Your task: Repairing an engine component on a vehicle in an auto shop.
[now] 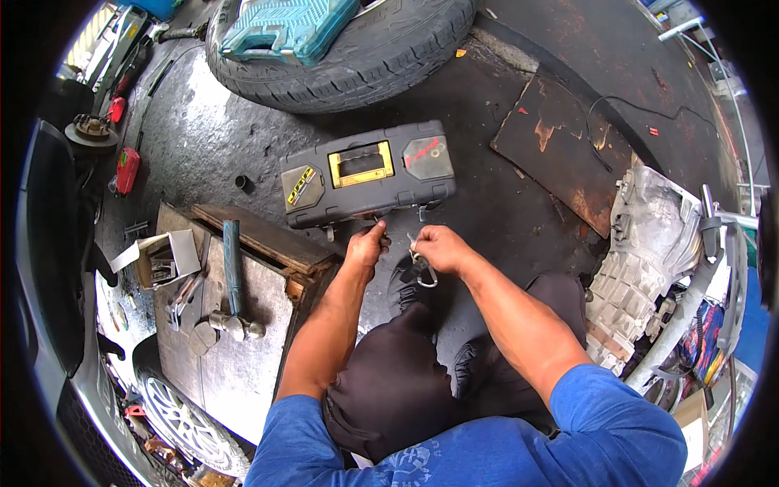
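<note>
Crouched on the oily floor [487, 203], the person pinches the near-edge latch of the black and yellow tool case [367, 173] with the left hand [365, 245], the right hand [438, 247] closed on a small metal clip [422, 272]; the case looks rigid, fairly heavy, best lifted by its yellow handle [361, 165].

Tool case [367, 173] dark grey, yellow handle panel, red-marked label at one end, yellow-black striped label at other. Second case [284, 28] teal, resting on black ribbed tyre [365, 65]. Hammer [232, 276] blue-green handle, silvery head. Wooden bench [243, 325] pale grey top, brown edge. Sleeves [617, 430] blue; trousers black. Gearbox housing [649, 235] dull silver. Floor board [560, 146] rust-brown, patchy.
</note>
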`<state>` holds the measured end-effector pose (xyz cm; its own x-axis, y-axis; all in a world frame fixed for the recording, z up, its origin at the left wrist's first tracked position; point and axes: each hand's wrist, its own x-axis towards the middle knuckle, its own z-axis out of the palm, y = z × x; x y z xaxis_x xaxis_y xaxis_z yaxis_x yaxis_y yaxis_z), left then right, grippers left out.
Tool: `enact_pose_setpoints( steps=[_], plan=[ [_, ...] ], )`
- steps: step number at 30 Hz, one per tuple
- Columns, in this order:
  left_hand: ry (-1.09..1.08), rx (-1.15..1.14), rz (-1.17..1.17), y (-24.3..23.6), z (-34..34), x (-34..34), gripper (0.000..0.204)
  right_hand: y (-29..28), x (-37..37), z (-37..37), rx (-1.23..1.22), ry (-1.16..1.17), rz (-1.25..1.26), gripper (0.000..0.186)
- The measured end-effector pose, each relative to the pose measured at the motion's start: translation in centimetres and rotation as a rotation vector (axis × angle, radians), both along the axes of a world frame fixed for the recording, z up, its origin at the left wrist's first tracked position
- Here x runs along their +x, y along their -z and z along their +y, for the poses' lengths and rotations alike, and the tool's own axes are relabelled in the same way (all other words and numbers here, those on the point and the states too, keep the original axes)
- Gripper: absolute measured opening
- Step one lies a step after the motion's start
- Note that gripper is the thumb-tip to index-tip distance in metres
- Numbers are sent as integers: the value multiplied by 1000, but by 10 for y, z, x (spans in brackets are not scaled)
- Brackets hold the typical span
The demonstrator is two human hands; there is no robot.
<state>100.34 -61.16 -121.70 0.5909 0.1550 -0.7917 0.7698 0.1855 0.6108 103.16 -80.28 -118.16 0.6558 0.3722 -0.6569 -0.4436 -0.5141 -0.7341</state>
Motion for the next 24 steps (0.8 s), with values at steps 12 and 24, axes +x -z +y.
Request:
enact_pose_setpoints(
  steps=[12,24],
  plan=[
    [-109,-209,154,-3,1,8,33,-7,6,46,-318,-227,-308,27],
    [-155,-206,102,5,4,3,32,-16,6,63,-400,-305,-373,27]
  ],
)
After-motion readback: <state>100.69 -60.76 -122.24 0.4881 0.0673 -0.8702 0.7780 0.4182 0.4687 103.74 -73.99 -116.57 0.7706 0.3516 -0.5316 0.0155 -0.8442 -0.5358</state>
